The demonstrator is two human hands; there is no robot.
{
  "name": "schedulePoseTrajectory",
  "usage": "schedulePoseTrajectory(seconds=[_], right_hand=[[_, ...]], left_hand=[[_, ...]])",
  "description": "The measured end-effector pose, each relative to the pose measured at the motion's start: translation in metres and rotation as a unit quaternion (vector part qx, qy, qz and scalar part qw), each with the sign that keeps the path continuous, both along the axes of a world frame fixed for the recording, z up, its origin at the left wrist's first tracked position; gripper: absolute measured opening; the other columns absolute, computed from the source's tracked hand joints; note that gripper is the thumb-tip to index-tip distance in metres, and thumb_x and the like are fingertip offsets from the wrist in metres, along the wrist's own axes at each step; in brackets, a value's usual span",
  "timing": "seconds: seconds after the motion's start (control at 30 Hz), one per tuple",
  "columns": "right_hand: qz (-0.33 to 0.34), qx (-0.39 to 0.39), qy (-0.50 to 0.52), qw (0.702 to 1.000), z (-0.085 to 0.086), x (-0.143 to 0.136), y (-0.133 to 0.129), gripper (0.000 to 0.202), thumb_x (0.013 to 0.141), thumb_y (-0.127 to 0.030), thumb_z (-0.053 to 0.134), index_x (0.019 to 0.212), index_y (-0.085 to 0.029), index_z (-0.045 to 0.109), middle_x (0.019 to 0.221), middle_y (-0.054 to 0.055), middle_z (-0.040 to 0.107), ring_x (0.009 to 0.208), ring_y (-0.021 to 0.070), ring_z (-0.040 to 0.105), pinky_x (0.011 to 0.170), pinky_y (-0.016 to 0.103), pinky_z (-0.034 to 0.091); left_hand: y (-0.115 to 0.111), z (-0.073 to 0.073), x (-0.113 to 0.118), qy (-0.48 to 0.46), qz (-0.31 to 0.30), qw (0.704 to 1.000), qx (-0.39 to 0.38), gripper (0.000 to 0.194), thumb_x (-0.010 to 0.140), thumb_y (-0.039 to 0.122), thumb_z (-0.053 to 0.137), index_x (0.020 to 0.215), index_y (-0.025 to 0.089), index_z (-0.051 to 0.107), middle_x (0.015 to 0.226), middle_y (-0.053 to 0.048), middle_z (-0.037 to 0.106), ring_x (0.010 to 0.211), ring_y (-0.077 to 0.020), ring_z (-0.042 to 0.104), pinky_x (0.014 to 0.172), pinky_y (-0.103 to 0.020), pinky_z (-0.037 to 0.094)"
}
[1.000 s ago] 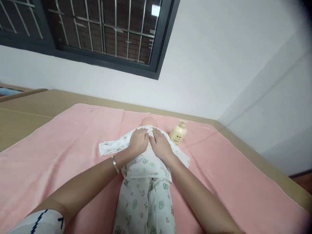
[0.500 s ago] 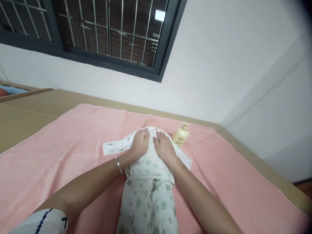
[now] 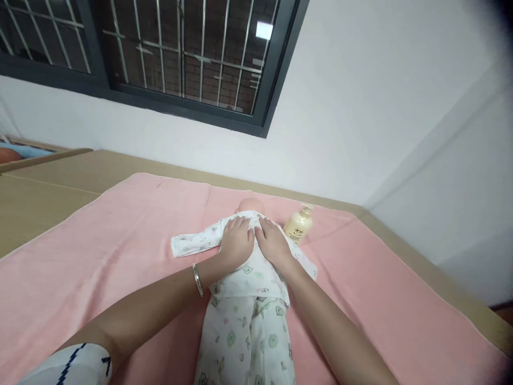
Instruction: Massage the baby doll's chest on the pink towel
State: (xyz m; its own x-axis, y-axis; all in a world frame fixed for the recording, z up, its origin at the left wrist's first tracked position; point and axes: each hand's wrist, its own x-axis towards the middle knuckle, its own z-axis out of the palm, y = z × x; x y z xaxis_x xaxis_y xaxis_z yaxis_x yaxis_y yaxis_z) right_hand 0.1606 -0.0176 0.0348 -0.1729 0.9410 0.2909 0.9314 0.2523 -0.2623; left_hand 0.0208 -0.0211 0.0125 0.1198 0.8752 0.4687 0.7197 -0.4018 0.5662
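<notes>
A baby doll (image 3: 251,205) lies on a pink blanket (image 3: 152,214), its bald head toward the wall. White printed clothes, a long-sleeved top (image 3: 256,280) and trousers (image 3: 244,337), cover its body. My left hand (image 3: 236,243) rests flat on the left side of the top's upper part, fingers stretched toward the head. Opposite it, my right hand (image 3: 273,241) lies flat on the right side, its fingers also extended. The two thumbs are close together over the middle. Both palms are hidden. A silver bangle (image 3: 197,279) circles my left wrist.
Just right of the doll's shoulder stands a pale yellow pump bottle (image 3: 298,224). The blanket covers a tan wooden surface (image 3: 48,208) against a white wall (image 3: 328,117). A dark-framed barred window (image 3: 184,59) is above. Something blue and orange-red shows at the far left.
My left hand has shifted slightly inward, bringing its thumb nearer the right one. My right hand stays almost in place on the top. The view has tilted slightly.
</notes>
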Motion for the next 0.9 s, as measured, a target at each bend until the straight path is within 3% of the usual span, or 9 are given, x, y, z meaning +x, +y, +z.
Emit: schedulePoseTrajectory(seconds=[0.2, 0.3, 0.5, 0.6, 0.7, 0.8, 0.9], right_hand=[[0.039, 0.044, -0.14, 0.988, -0.001, -0.03, -0.036, 0.055, 0.099, -0.029, 0.037, 0.148, -0.002, 0.043, 0.153, 0.019, 0.04, 0.144, 0.0348, 0.033, 0.12, 0.049, 0.025], [0.04, 0.031, -0.136, 0.989, 0.0, -0.031, -0.041, 0.056, 0.099, -0.028, 0.037, 0.149, -0.003, 0.041, 0.155, 0.018, 0.037, 0.145, 0.0349, 0.031, 0.121, 0.049, 0.024], [0.071, -0.024, -0.106, 0.992, 0.012, -0.018, -0.031, 0.053, 0.101, -0.022, 0.028, 0.152, -0.008, 0.037, 0.159, 0.012, 0.031, 0.148, 0.0259, 0.027, 0.122, 0.044, 0.022], [0.061, -0.037, -0.127, 0.989, 0.013, -0.02, -0.035, 0.055, 0.101, -0.025, 0.03, 0.154, -0.009, 0.033, 0.161, 0.012, 0.026, 0.149, 0.0324, 0.023, 0.121, 0.05, 0.023], [0.071, -0.036, -0.142, 0.987, 0.012, -0.026, -0.042, 0.055, 0.101, -0.033, 0.037, 0.153, -0.013, 0.038, 0.162, 0.013, 0.022, 0.149, 0.04, 0.019, 0.118, 0.058, 0.022], [0.089, -0.037, -0.129, 0.987, 0.013, -0.028, -0.046, 0.055, 0.1, -0.041, 0.043, 0.151, -0.021, 0.042, 0.162, 0.011, 0.022, 0.149, 0.0403, 0.017, 0.117, 0.06, 0.021], [0.089, -0.045, -0.111, 0.989, 0.016, -0.026, -0.045, 0.054, 0.099, -0.042, 0.047, 0.15, -0.025, 0.042, 0.162, 0.009, 0.025, 0.149, 0.039, 0.018, 0.118, 0.059, 0.021]], left_hand=[[0.02, 0.005, -0.009, -0.023, 0.001, 0.997, -0.069, 0.038, 0.094, 0.024, 0.04, 0.12, 0.013, 0.065, 0.131, -0.012, 0.065, 0.126, -0.0268, 0.055, 0.115, -0.043, 0.035], [0.018, 0.005, -0.008, -0.021, 0.005, 0.997, -0.068, 0.039, 0.094, 0.02, 0.037, 0.121, 0.012, 0.065, 0.13, -0.012, 0.066, 0.126, -0.0266, 0.055, 0.115, -0.044, 0.034], [0.0, 0.001, 0.001, -0.015, -0.002, 1.0, -0.024, 0.042, 0.098, 0.024, 0.031, 0.129, 0.016, 0.059, 0.137, -0.011, 0.061, 0.13, -0.0253, 0.051, 0.116, -0.044, 0.033], [0.004, 0.002, 0.0, -0.054, -0.006, 0.998, -0.033, 0.041, 0.099, 0.027, 0.033, 0.126, 0.017, 0.061, 0.135, -0.01, 0.063, 0.129, -0.0247, 0.053, 0.116, -0.044, 0.033], [0.017, 0.006, -0.007, -0.114, -0.029, 0.991, -0.064, 0.038, 0.098, 0.027, 0.034, 0.109, 0.018, 0.069, 0.125, -0.009, 0.069, 0.121, -0.024, 0.059, 0.112, -0.042, 0.038], [0.028, 0.007, -0.014, -0.182, -0.053, 0.977, -0.101, 0.037, 0.096, 0.028, 0.036, 0.097, 0.019, 0.072, 0.113, -0.007, 0.074, 0.11, -0.0224, 0.065, 0.103, -0.037, 0.046], [0.032, 0.004, -0.017, -0.227, -0.044, 0.966, -0.114, 0.037, 0.095, 0.027, 0.036, 0.098, 0.018, 0.072, 0.112, -0.008, 0.074, 0.108, -0.0223, 0.066, 0.101, -0.036, 0.047]])
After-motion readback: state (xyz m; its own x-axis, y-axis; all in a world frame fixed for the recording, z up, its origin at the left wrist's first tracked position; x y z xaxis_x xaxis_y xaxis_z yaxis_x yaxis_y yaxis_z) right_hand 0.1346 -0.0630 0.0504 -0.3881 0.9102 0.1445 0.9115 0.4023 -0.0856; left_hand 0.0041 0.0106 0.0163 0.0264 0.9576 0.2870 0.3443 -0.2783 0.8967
